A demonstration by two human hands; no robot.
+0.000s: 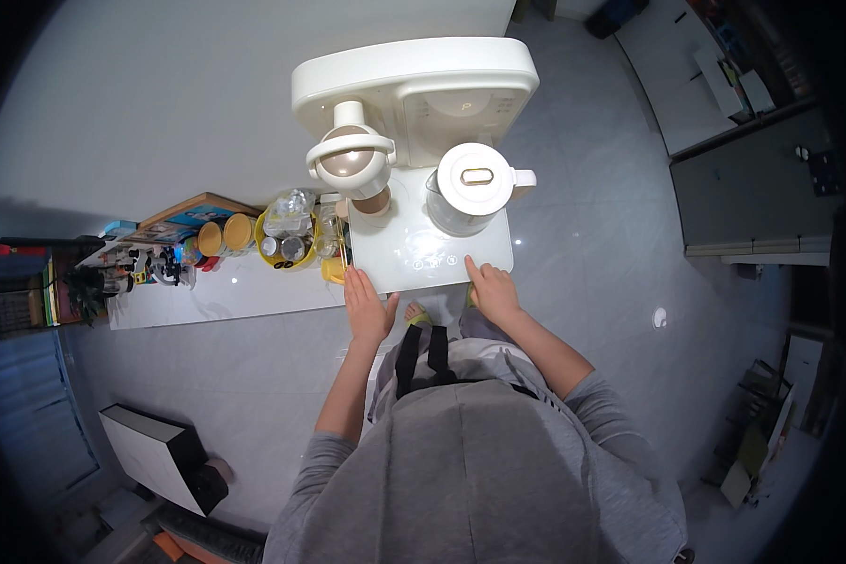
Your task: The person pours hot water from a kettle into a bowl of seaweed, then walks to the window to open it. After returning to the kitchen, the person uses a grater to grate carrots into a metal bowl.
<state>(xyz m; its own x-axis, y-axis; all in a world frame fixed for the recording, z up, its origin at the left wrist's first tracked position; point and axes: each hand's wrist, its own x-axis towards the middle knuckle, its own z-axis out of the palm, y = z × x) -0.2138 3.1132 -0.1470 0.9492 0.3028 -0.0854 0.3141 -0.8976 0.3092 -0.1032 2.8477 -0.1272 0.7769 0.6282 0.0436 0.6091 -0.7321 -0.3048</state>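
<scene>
Before me stands a white tea bar machine (pixel 412 60) with a glossy base top (pixel 395 243). My left hand (pixel 369 310) lies flat along the base's front left corner, thumb spread away, holding nothing. With its index finger stretched out, my right hand (pixel 492 290) touches or hovers at the front right of the top, just right of a row of touch icons (pixel 434 261). Its other fingers are curled. A glass kettle (pixel 458 215) with a white lid (pixel 475 178) and handle stands at the top's right. On the left hangs a rounded white dispenser unit (pixel 351 162).
Left of the machine runs a low white counter (pixel 254 299). It carries a yellow basket (pixel 259 236) of jars and bags, canisters with tan lids (pixel 240 231) and a framed picture (pixel 176 218). Grey tiled floor (pixel 592 233) spreads to the right, towards grey cabinets (pixel 747 190).
</scene>
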